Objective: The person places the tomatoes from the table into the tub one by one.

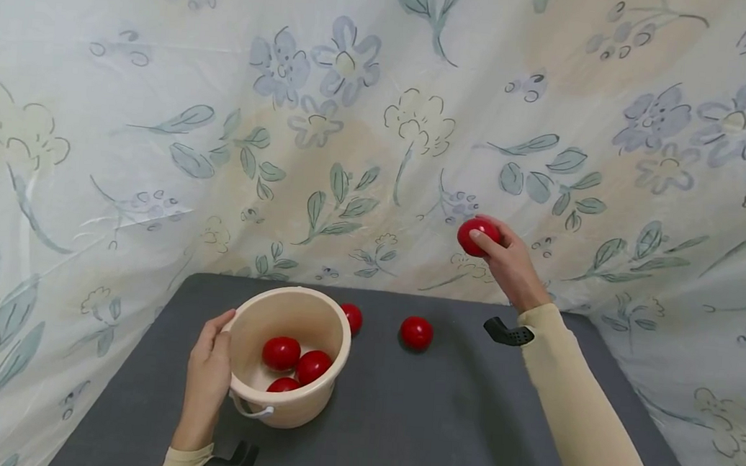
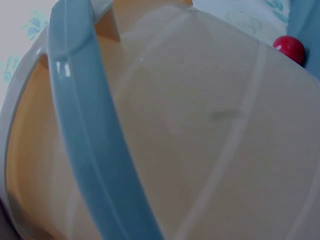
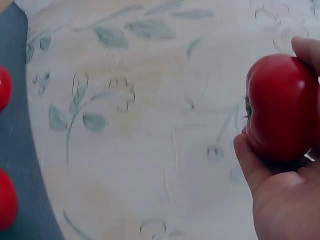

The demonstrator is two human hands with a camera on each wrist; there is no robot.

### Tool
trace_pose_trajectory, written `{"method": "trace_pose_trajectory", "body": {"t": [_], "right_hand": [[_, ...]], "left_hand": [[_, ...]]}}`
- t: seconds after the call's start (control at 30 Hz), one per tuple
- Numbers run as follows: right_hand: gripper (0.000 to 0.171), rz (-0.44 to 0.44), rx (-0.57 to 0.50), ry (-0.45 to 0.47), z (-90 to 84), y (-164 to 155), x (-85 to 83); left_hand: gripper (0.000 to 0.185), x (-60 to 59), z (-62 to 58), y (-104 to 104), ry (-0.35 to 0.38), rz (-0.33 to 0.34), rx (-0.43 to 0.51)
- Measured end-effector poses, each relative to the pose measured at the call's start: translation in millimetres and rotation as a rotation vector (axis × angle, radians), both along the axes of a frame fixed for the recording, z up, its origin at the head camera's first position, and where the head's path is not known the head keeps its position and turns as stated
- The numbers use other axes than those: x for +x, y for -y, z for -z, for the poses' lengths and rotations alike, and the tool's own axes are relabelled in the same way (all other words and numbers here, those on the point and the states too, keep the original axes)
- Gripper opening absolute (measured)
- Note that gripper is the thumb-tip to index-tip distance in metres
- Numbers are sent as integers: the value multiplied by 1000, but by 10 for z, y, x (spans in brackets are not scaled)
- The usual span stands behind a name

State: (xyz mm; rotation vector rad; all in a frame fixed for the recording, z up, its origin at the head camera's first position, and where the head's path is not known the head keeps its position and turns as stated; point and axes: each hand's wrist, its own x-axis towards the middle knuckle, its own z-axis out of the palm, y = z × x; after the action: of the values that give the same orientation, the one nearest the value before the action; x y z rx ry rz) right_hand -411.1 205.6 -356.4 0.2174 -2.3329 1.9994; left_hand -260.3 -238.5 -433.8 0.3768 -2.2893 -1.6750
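In the head view my right hand (image 1: 511,266) holds a red tomato (image 1: 469,234) raised above the table's back edge, thumb on the near side. The right wrist view shows this tomato (image 3: 282,107) sideways, a bit of green stem visible. My left hand (image 1: 207,369) grips the left rim of a cream bucket (image 1: 301,408), which tilts toward me. Three tomatoes show inside, one of them (image 1: 281,354) at the back. The bucket's wall (image 2: 200,130) and pale handle (image 2: 95,125) fill the left wrist view; the left fingers are hidden there.
One tomato (image 1: 416,333) lies on the dark grey table (image 1: 411,423) right of the bucket. Another tomato (image 1: 355,319) sits partly hidden behind the bucket's right rim. A floral cloth (image 1: 365,153) hangs behind the table and at its sides.
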Motion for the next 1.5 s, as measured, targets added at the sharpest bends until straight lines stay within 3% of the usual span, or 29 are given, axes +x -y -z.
{"method": "trace_pose_trajectory", "body": {"t": [0.23,0.67,1.03,1.27,1.5], "right_hand": [[64,-158,-82,-20,-105,265,-28],[61,-345,-78,5,-154,954,-71],[62,-477,-101,29,40,1575,-46],[61,-504,55,55,229,1839,123],[60,-561,75,104,385,2028,277]], "left_hand": [[48,-4,2,1,-11,3,0],[48,-17,14,15,5,15,7],[47,-37,19,22,-2,3,15],[47,-51,18,10,2,2,5],[47,-54,7,26,-1,-1,-11]]}}
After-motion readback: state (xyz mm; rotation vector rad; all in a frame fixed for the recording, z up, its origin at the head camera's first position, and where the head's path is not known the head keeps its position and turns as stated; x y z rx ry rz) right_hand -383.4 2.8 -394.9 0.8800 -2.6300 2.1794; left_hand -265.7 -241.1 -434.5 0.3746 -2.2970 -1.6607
